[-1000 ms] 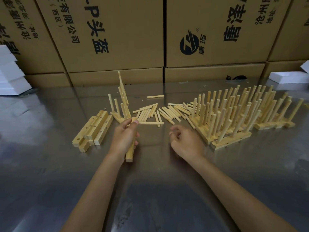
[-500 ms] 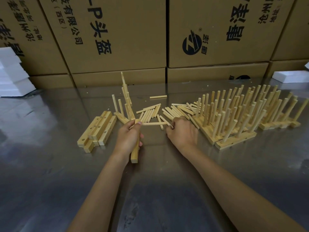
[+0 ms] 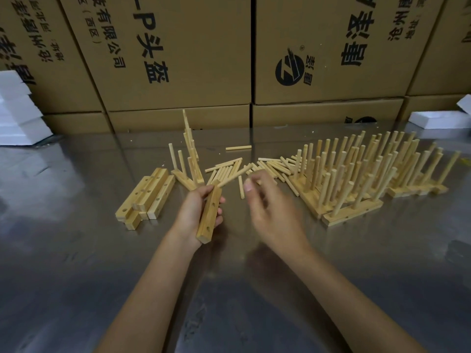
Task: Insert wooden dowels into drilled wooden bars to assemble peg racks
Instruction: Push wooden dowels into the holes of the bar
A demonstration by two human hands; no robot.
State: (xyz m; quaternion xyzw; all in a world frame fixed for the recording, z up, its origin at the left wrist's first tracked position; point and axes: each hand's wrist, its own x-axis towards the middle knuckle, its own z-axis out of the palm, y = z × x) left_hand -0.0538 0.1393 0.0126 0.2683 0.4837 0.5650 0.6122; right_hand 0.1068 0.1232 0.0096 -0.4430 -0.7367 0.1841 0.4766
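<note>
My left hand [image 3: 195, 215] grips a drilled wooden bar [image 3: 209, 217], held almost upright above the steel table [image 3: 76, 276], its holes facing right. My right hand [image 3: 275, 212] is blurred just right of it; thumb and fingers pinch a dowel [image 3: 233, 176] that slants down toward the bar's top end. Loose dowels [image 3: 270, 165] lie in a pile behind both hands. Left of the pile stands a partly pegged rack [image 3: 190, 171].
A stack of bare drilled bars [image 3: 145, 197] lies at the left. Several finished peg racks [image 3: 356, 184] crowd the right. A single dowel [image 3: 238, 148] lies farther back. Cardboard cartons [image 3: 178, 59] wall the rear, with white foam blocks [image 3: 17, 115] at left and foam blocks [image 3: 438, 118] at right.
My right hand reached into the dowel pile, then drew back toward the bar with a dowel. My left hand turned the bar so its holes show.
</note>
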